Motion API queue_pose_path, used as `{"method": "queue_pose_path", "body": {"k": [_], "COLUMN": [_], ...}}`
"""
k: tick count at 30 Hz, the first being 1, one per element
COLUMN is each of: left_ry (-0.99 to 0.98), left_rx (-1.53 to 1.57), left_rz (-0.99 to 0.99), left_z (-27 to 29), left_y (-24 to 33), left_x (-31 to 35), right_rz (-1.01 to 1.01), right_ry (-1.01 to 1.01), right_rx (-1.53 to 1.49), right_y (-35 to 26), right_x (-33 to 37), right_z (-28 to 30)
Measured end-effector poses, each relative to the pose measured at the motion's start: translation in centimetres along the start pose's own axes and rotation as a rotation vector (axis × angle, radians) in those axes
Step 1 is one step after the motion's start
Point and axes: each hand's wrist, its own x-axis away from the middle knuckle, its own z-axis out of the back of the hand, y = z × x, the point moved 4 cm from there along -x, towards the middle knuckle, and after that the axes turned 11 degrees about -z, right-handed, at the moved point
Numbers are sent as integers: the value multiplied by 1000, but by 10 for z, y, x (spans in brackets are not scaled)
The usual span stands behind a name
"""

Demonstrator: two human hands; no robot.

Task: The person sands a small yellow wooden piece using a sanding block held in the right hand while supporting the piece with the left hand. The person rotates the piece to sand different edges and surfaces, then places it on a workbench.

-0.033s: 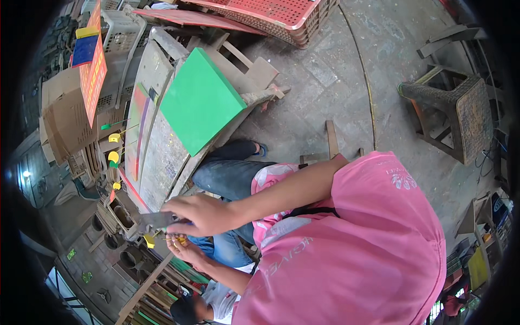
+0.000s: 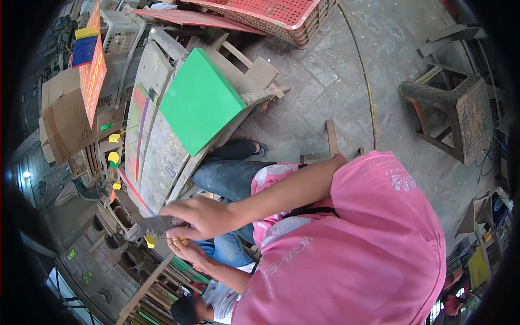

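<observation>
My right hand (image 2: 203, 216), closed, grips a dark, flat tool (image 2: 154, 224) that looks like a scraper or broad blade; its exact kind is unclear. Just below it in the picture, my left hand (image 2: 187, 250) pinches a thin stick with a small yellow piece (image 2: 150, 241) at its end. The tool lies very close above this yellow piece; whether they touch I cannot tell. Beside my hands stands a worn, paint-marked table (image 2: 162, 146), bearing a bright green square board (image 2: 201, 103). Several small yellow pieces on sticks, one of them a yellow piece (image 2: 114, 138), line its far side.
A red plastic crate (image 2: 271, 11) stands beyond the table, and a worn stool (image 2: 449, 103) at the right. A hose (image 2: 363, 65) runs across the floor. Cardboard boxes (image 2: 76, 119) are stacked at the left. A person in a black cap (image 2: 187, 310) is close by my left arm.
My right hand has turned slightly, tilting the dark tool and bringing it lower toward the yellow piece. My left hand has stayed nearly still.
</observation>
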Motion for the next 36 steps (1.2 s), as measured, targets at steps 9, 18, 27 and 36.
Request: {"method": "queue_pose_path", "body": {"k": [9, 18, 27, 36], "left_ry": [-125, -212, -123, -133], "left_rx": [-34, 55, 143, 38], "left_rz": [-17, -82, 0, -15], "left_z": [-19, -28, -44, -46], "left_y": [1, 6, 3, 6], "left_x": [1, -6, 4, 1], "right_rz": [135, 255, 183, 183], "right_ry": [-176, -107, -76, -90], "right_rx": [149, 168, 151, 59], "right_y": [9, -2, 3, -2], "right_x": [18, 19, 8, 0], "right_z": [-13, -9, -3, 1]}}
